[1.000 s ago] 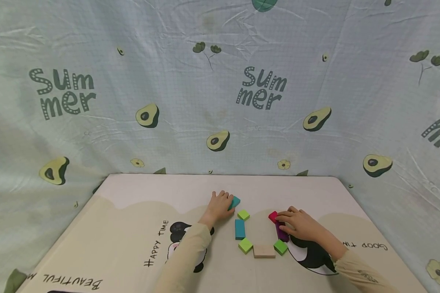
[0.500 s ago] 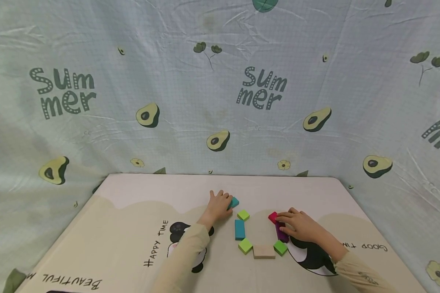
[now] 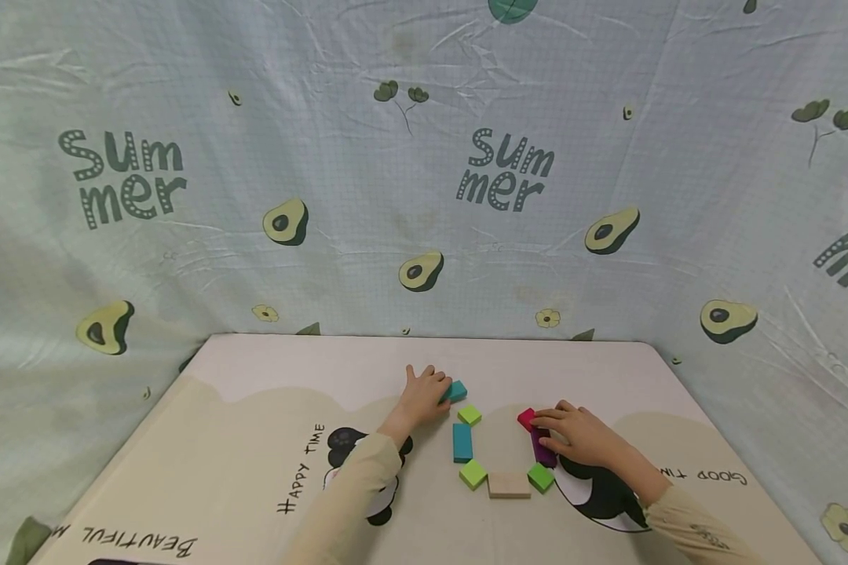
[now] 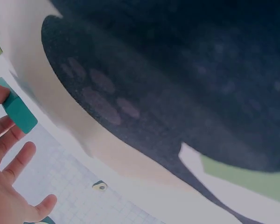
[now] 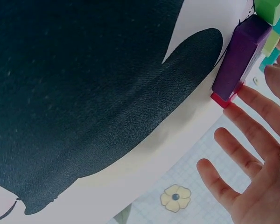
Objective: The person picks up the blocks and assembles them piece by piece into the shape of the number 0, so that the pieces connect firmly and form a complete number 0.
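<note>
My left hand (image 3: 424, 399) pinches a teal block (image 4: 19, 113) between thumb and fingers, beyond the far left of a ring of blocks. In the left wrist view its other fingers spread away from the block. My right hand (image 3: 581, 431) lies at the ring's right side, fingers fairly straight. Its fingertips touch the red block (image 3: 526, 419) and the end of the purple block (image 5: 242, 56). Also in the ring are a far lime block (image 3: 469, 415), a blue block (image 3: 462, 442), a near lime block (image 3: 473, 474), a plain wooden block (image 3: 509, 485) and a green block (image 3: 540, 477).
The blocks lie on a pale table mat (image 3: 254, 424) printed with pandas and lettering. Behind it hangs a curtain (image 3: 353, 196) with avocado and "summer" prints. A dark-edged object (image 3: 113, 562) shows at the bottom left edge.
The teal block in my left hand has turned and shifted slightly, and now points a little farther right. My right hand and the other blocks stay in place.
</note>
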{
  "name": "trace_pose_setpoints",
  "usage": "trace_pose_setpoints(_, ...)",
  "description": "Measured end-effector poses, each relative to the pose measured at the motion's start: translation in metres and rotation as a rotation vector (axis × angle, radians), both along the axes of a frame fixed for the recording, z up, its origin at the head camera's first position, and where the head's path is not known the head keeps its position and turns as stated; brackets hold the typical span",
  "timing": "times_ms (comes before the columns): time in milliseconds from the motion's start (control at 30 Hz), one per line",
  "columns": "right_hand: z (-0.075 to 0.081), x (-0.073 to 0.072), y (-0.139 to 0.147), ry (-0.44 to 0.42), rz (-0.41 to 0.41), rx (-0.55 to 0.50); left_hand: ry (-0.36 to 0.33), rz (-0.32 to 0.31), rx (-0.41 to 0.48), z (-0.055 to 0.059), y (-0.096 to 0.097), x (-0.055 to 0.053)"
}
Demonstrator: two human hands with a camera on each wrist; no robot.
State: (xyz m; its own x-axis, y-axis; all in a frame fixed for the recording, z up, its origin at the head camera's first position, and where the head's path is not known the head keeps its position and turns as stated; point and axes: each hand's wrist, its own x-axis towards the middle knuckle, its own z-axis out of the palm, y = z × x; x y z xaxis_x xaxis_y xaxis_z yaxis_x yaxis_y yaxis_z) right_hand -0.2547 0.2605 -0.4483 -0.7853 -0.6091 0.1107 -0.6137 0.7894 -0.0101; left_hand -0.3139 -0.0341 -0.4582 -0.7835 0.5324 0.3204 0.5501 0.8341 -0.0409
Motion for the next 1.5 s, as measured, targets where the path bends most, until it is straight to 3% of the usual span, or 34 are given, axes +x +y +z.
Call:
trace_pose_setpoints(300, 0.001, 0.000, 0.001, -0.015, 0.000, 0.000, 0.063, -0.088, 0.004, 0.009, 0.004, 0.008)
trace_pose_setpoints(467, 0.004, 0.001, 0.001, -0.020, -0.010, 0.007, 0.057, -0.119, -0.002, 0.014, 0.013, 0.013)
trace_pose_setpoints(767, 0.006, 0.000, -0.002, -0.022, -0.016, 0.001, 0.037, -0.161, -0.004, 0.019, 0.029, 0.014)
trace_pose_setpoints(967, 0.007, 0.000, -0.003, -0.028, -0.019, 0.002, 0.011, -0.159, -0.007, 0.021, 0.040, 0.015)
trace_pose_setpoints(1500, 0.005, 0.000, -0.002, -0.038, -0.018, 0.014, -0.008, -0.095, -0.013, 0.012, 0.061, 0.018)
